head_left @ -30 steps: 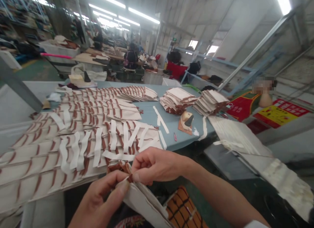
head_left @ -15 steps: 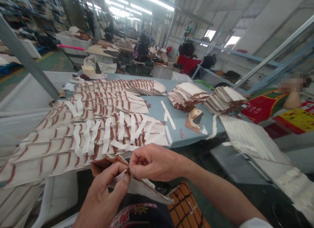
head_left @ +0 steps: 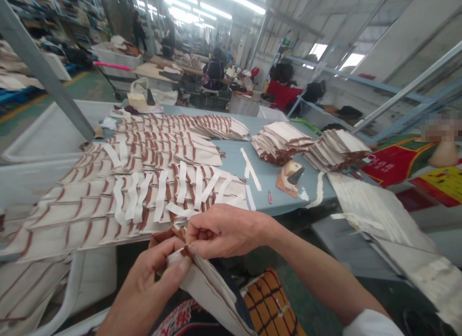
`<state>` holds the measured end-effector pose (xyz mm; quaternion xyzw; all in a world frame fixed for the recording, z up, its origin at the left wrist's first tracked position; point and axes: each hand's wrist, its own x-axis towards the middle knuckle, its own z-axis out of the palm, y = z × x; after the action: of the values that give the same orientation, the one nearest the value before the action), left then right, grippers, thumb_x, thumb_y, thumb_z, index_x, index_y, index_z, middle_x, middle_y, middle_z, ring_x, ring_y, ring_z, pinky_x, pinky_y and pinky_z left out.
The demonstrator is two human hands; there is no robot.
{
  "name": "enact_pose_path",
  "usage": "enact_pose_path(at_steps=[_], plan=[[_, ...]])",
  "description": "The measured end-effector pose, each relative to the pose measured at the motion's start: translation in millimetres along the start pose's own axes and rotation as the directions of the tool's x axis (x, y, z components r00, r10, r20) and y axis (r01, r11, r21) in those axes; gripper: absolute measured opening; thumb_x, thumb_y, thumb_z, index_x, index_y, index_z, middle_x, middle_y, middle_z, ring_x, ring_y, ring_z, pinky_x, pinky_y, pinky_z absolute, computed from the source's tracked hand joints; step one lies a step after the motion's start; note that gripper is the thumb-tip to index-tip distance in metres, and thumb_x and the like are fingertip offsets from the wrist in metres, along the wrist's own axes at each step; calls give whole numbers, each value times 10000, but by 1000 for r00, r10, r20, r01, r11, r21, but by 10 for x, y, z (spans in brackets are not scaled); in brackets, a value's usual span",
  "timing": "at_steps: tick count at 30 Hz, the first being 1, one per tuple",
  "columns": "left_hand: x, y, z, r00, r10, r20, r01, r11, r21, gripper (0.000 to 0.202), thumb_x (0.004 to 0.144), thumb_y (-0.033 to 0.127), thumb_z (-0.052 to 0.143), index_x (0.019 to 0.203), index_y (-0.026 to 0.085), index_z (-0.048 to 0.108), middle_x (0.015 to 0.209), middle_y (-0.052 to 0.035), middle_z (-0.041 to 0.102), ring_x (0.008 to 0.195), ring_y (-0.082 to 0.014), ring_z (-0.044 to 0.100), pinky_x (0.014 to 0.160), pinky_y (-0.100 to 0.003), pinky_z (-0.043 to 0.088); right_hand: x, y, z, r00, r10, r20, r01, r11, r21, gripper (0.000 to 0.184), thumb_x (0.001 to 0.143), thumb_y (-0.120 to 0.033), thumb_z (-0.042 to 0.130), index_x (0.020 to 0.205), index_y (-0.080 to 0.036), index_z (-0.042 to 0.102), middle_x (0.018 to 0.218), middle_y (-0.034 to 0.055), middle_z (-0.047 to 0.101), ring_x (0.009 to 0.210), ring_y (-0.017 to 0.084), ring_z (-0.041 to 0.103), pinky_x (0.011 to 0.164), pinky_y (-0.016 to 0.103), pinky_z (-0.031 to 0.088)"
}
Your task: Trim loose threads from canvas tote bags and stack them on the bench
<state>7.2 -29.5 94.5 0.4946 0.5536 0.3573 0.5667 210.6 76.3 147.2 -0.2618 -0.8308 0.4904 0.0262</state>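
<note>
Close to my body I hold an off-white fabric piece with brown trim (head_left: pixel 207 283). My left hand (head_left: pixel 149 278) is closed on it, thumb on top near a small brown tab. From the other side my right hand (head_left: pixel 225 232) pinches the brown-edged part between thumb and forefinger, right beside the left fingertips. The lower end of the piece hangs down over my dark apron (head_left: pixel 176 321). Just beyond my hands lie rows of overlapping off-white pieces with brown edges (head_left: pixel 90 206), with loose white strips (head_left: pixel 160 196) on top.
On the blue-grey table (head_left: pixel 234 155) stand two stacks of pieces (head_left: pixel 281 138) (head_left: pixel 337 146), a tape roll on a dispenser (head_left: pixel 291 176) and a small pink tool (head_left: pixel 270 197). White bins (head_left: pixel 39 134) flank the left side. A co-worker in a red apron (head_left: pixel 391 160) is at right.
The fabric piece has swung so its free end hangs more steeply downward. Both hands keep their grip, close together. The view has shifted slightly.
</note>
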Motion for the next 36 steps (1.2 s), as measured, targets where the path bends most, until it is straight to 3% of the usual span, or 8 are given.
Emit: enact_pose_path(at_steps=[8, 14, 18, 21, 24, 27, 31, 36], plan=[[-26, -70, -27, 999, -39, -14, 38, 996, -79, 406, 849, 638, 846, 802, 237, 807, 784, -1, 697, 797, -228, 560, 709, -273, 473, 92, 7, 27, 1000, -26, -8, 26, 997, -72, 85, 954, -194, 670, 888, -210, 620, 743, -72, 613, 647, 97, 524, 664, 251, 370], [-65, -138, -64, 990, -113, -84, 97, 979, -181, 521, 864, 723, 837, 948, 209, 848, 814, -7, 731, 798, -230, 643, 724, -267, 522, 8, 23, 154, 977, 38, -209, -4, 987, 162, 174, 980, -363, 735, 968, -205, 664, 751, -53, 625, 654, 115, 555, 641, 237, 443], [-82, -141, -68, 988, -73, -138, 53, 989, -139, 466, 882, 687, 804, 894, 221, 826, 817, 9, 696, 786, -216, 656, 706, -255, 517, -68, 7, 375, 942, 54, -331, -7, 990, 142, 192, 882, -329, 804, 938, -206, 668, 751, -52, 639, 657, 118, 587, 641, 233, 463], [-99, -126, -50, 980, -29, -196, 17, 998, -63, 393, 917, 620, 746, 859, 238, 820, 760, 28, 686, 729, -196, 622, 661, -245, 498, -52, 11, 523, 904, 11, -428, 13, 998, 54, 87, 855, -244, 734, 867, -206, 657, 703, -57, 628, 607, 104, 572, 635, 232, 442], [-118, -91, -8, 967, 44, -252, -28, 997, 69, 359, 929, 569, 692, 807, 253, 811, 702, 36, 700, 682, -195, 621, 627, -253, 491, -10, 35, 582, 892, 16, -452, -12, 1000, 12, 48, 859, -243, 704, 857, -200, 683, 705, -40, 669, 615, 114, 608, 636, 240, 440], [-124, -78, 43, 949, 91, -301, -43, 986, 161, 342, 927, 526, 649, 779, 258, 802, 707, 50, 717, 672, -181, 635, 654, -250, 492, 20, 58, 577, 903, 60, -426, -62, 998, 9, 50, 860, -242, 712, 854, -193, 707, 726, -26, 704, 650, 126, 648, 662, 246, 463], [-94, -161, 61, 933, 149, -329, -68, 967, 245, 350, 936, 500, 604, 816, 256, 825, 722, 56, 727, 678, -169, 642, 694, -246, 496, 52, 122, 554, 915, 173, -364, -133, 982, 133, 78, 832, -205, 749, 801, -194, 678, 641, -69, 622, 585, 97, 578, 600, 218, 435], [-38, -241, -9, 976, 166, -141, -126, 959, 254, 326, 924, 485, 641, 772, 247, 803, 724, 23, 750, 651, -190, 640, 633, -257, 484, 107, 297, 464, 934, 358, -18, -300, 807, 509, 123, 753, -202, 794, 798, -185, 681, 630, -94, 600, 567, 74, 479, 511, 193, 339]])
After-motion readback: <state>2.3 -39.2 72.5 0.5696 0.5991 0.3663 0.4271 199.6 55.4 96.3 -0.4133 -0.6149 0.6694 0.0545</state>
